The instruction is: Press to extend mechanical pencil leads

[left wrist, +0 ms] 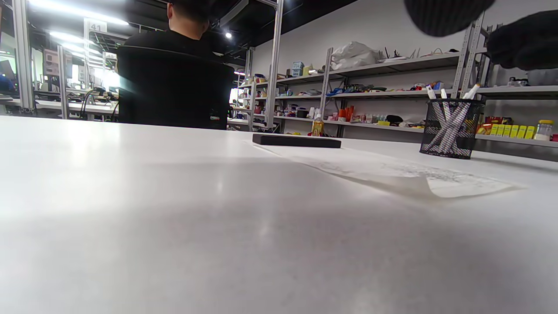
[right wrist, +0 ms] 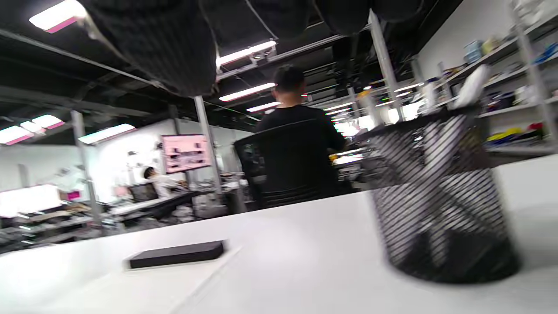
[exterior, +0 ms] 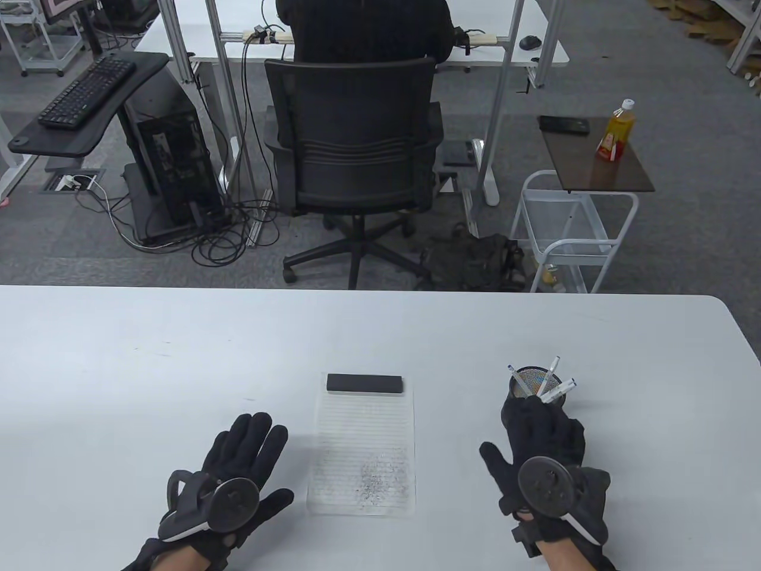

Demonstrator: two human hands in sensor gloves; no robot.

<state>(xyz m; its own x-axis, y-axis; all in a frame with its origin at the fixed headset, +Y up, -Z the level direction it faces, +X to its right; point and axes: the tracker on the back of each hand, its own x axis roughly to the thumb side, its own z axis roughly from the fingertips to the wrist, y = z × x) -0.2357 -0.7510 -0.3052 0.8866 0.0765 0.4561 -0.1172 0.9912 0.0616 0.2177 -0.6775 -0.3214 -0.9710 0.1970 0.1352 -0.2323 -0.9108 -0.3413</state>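
Note:
A black mesh cup (exterior: 533,388) stands on the white table (exterior: 119,357) at the right and holds three white mechanical pencils (exterior: 557,389). My right hand (exterior: 532,416) lies palm down just in front of the cup, its fingertips at the cup's near side, and holds nothing. In the right wrist view the cup (right wrist: 440,196) is close, with my fingers (right wrist: 152,43) above it. My left hand (exterior: 250,440) rests flat on the table with the fingers spread, left of a lined sheet of paper (exterior: 362,452). The cup also shows in the left wrist view (left wrist: 451,128).
The paper bears grey scribbles at its near end, and a flat black block (exterior: 364,383) lies across its far end. The near right corner of the paper (left wrist: 457,185) curls up. An office chair (exterior: 357,148) with a seated person stands beyond the table's far edge.

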